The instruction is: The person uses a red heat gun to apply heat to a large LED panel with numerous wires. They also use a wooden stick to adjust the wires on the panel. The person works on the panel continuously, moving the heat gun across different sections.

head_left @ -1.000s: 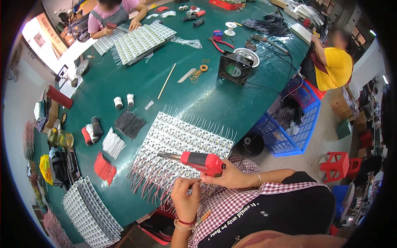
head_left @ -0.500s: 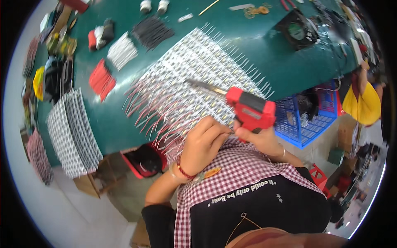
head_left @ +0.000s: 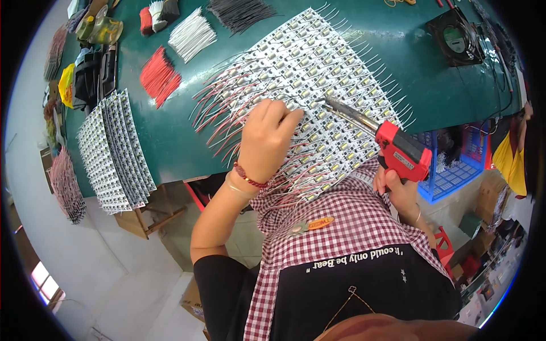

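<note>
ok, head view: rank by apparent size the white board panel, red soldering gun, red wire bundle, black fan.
1. white board panel
2. red soldering gun
3. red wire bundle and black fan: look alike; the fan sits near the bent rim, so unranked.

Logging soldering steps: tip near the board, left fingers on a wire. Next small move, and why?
Probably ease the soldering gun tip down to the joint under the left hand fingertips: the tip sits just beside them over the white panel.

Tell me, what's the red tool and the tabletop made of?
The red soldering gun in the right hand looks like matte plastic, its long tip dull grey metal. The table has a smooth green covering, perhaps rubber or vinyl; hard to say.
</note>
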{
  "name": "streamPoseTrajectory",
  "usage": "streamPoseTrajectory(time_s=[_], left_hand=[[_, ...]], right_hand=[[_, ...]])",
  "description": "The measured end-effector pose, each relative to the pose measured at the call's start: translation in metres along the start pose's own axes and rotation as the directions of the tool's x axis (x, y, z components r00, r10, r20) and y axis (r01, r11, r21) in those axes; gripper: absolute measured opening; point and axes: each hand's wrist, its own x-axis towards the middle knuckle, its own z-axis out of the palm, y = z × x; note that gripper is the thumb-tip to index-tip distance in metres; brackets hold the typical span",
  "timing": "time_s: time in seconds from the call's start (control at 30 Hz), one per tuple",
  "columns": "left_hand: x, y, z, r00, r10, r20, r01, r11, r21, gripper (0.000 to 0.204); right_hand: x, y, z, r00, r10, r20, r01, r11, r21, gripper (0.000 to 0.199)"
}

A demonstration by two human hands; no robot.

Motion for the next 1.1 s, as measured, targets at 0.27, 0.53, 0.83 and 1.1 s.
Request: streamPoseTrajectory(time_s=[0.27, 0.53, 0.83, 1.1], left_hand=[[0.003, 0.004, -0.003, 0.996, 0.086, -0.024, -0.087, 0.995, -0.039, 0.028], [0.002, -0.003, 0.008, 0.984, 0.145, 0.107, -0.140, 0.989, -0.047, 0.031], [-0.002, -0.001, 0.011, 0.986, 0.131, 0.100, -0.130, 0.991, -0.016, 0.030], [-0.002, -0.001, 0.013, 0.985, 0.146, 0.094, -0.146, 0.989, -0.009, 0.030]], right_hand=[[-0.014, 0.020, -0.007, 1.000, 0.026, 0.007, -0.025, 1.000, -0.009, 0.019], [-0.027, 0.027, -0.013, 0.994, 0.089, 0.057, -0.083, 0.993, -0.089, 0.013], [-0.037, 0.042, -0.024, 0.989, 0.119, 0.088, -0.091, 0.960, -0.266, 0.014], [-0.038, 0.039, -0.022, 0.988, 0.138, 0.065, -0.113, 0.950, -0.291, 0.014]])
